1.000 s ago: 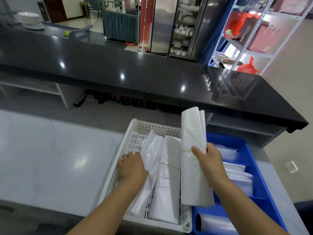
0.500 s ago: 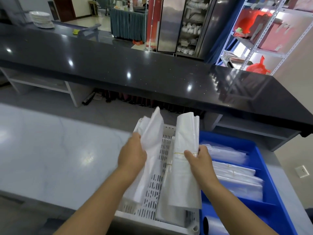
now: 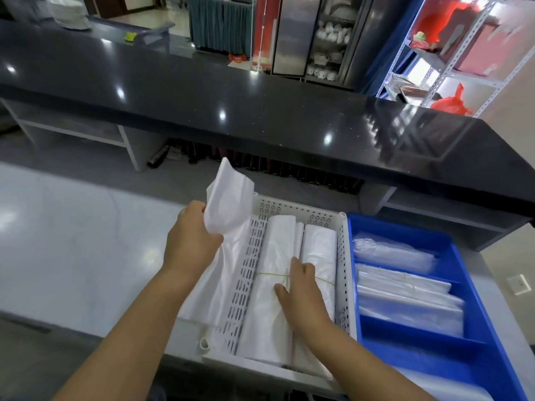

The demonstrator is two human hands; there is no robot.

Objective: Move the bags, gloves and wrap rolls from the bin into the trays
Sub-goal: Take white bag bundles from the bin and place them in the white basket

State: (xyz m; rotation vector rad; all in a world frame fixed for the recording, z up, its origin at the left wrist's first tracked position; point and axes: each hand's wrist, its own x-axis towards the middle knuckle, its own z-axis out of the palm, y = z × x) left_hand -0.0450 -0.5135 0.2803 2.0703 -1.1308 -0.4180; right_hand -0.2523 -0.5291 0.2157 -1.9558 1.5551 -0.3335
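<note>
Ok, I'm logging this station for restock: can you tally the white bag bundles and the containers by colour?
White bag bundles: 3 (one held in the left hand)
White tray: 1
Blue bin: 1
Total: 5

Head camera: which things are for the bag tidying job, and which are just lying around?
For the job: left hand gripping loose white bags; right hand resting on banded bag bundles; white tray; blue container with clear bags.

Just lying about: black counter; plate stack; red bag.
</note>
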